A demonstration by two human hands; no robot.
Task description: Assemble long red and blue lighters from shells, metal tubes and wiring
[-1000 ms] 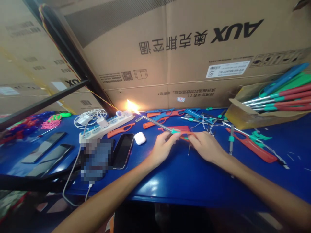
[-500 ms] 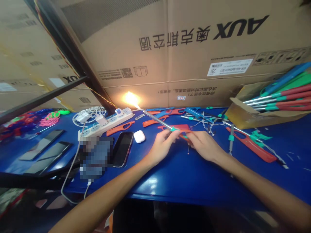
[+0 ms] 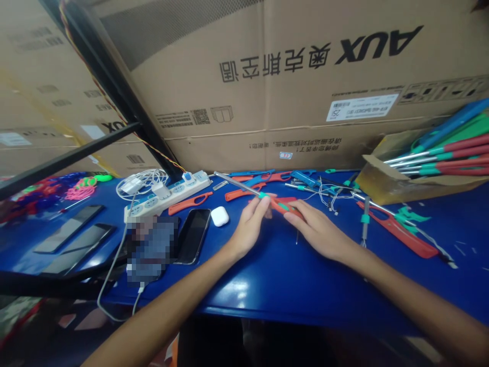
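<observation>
Both my hands hold one long lighter with an orange body, a teal collar and a thin metal tube pointing up-left, just above the blue table. My left hand pinches it at the teal collar. My right hand grips the orange handle end with curled fingers. No flame shows at the tube's tip.
Loose orange, blue and teal lighter parts and wires lie behind my hands. A finished lighter lies right; a cardboard box of them sits far right. A power strip, phones and an earbud case lie left.
The flame at the metal tip has gone out. The lighter has shifted slightly left and up in both hands.
</observation>
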